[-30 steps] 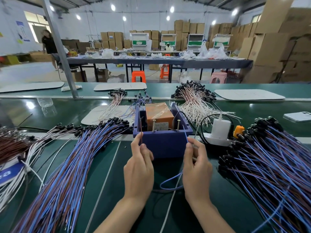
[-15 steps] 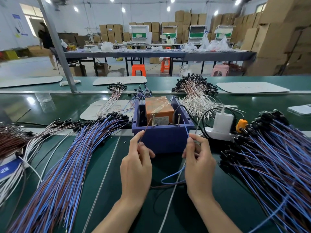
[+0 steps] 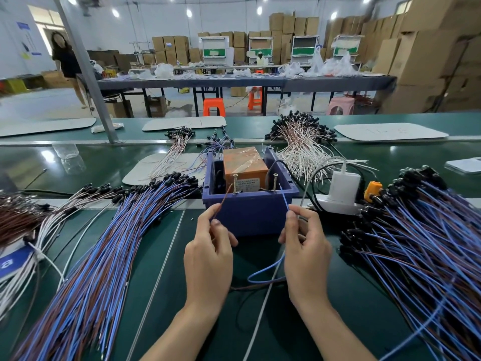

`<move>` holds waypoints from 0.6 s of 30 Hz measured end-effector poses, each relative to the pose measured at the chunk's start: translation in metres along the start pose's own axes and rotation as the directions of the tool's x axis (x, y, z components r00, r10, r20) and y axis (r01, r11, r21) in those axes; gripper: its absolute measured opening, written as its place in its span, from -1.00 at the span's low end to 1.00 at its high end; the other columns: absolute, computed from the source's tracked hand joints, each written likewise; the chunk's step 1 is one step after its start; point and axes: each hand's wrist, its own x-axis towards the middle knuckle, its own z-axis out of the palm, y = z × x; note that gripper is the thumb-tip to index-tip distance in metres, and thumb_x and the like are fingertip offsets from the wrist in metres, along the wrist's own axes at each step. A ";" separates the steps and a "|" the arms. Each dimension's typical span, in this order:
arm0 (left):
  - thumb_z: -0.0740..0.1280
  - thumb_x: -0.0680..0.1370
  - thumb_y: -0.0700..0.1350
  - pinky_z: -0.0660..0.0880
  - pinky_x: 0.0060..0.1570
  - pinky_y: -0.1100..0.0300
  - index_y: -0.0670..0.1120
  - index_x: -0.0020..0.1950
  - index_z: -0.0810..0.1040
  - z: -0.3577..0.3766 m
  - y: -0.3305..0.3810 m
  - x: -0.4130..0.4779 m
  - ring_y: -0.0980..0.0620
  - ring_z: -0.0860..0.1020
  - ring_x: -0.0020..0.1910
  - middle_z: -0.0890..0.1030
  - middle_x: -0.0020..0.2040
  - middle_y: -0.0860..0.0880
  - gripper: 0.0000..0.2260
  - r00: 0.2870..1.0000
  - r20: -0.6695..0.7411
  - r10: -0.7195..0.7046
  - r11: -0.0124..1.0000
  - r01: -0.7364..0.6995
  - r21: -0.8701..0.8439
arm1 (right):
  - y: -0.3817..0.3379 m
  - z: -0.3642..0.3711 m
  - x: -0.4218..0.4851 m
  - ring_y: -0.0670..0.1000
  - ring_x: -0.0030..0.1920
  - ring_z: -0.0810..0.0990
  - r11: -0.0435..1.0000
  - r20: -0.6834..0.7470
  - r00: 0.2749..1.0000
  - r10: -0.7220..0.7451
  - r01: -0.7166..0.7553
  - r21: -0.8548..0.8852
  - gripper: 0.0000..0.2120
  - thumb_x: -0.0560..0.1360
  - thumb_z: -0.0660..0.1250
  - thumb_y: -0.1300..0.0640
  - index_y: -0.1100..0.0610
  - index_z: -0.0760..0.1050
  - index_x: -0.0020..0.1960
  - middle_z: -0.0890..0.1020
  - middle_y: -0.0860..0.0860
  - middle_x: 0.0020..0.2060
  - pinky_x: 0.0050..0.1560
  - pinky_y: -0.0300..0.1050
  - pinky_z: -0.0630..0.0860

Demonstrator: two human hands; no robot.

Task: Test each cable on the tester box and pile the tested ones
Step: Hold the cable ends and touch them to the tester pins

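The tester box [image 3: 250, 214] is a blue plastic bin holding an orange unit, with two upright screws [image 3: 235, 184] at its front rim. My left hand [image 3: 208, 259] pinches the brown wire end [image 3: 224, 200] of one cable, its tip near the left screw. My right hand [image 3: 305, 252] pinches the blue wire end [image 3: 284, 200], its tip near the right screw. The cable's slack [image 3: 263, 273] loops on the belt between my wrists. A big pile of blue and brown cables [image 3: 104, 256] lies to the left, another [image 3: 421, 246] to the right.
A white charger [image 3: 343, 187] on a power strip and an orange plug [image 3: 372, 190] sit right of the box. White-wired bundles [image 3: 302, 147] lie behind it, brown ones [image 3: 15, 220] far left. A person [image 3: 66, 63] stands beyond the green belt [image 3: 166, 256].
Both hands have lifted the wire ends up from the box's front toward the two screws. The view has tilted slightly upward.
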 end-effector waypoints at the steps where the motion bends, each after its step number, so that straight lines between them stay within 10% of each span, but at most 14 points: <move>1: 0.16 0.69 -0.17 0.37 -0.37 0.40 0.21 0.33 0.41 0.000 0.000 0.000 0.14 0.52 -0.42 0.63 -0.27 0.20 -0.68 1.000 -0.002 -0.002 1.000 0.002 -0.003 | 0.001 0.000 0.000 -0.09 -0.29 0.62 1.000 0.001 1.000 0.002 -0.002 0.001 -0.91 0.65 0.18 -0.11 -0.24 0.46 0.08 0.62 -0.15 -0.31 -0.29 -0.38 0.45; 18: 0.16 0.68 -0.15 0.37 -0.37 0.40 0.17 0.32 0.43 0.000 -0.002 0.000 0.12 0.53 -0.41 0.63 -0.28 0.17 -0.71 1.000 0.005 -0.004 1.000 0.004 -0.027 | 0.005 0.000 0.000 -0.09 -0.30 0.61 1.000 0.036 0.999 -0.008 0.009 -0.022 -0.91 0.65 0.17 -0.12 -0.27 0.45 0.07 0.62 -0.13 -0.31 -0.30 -0.37 0.44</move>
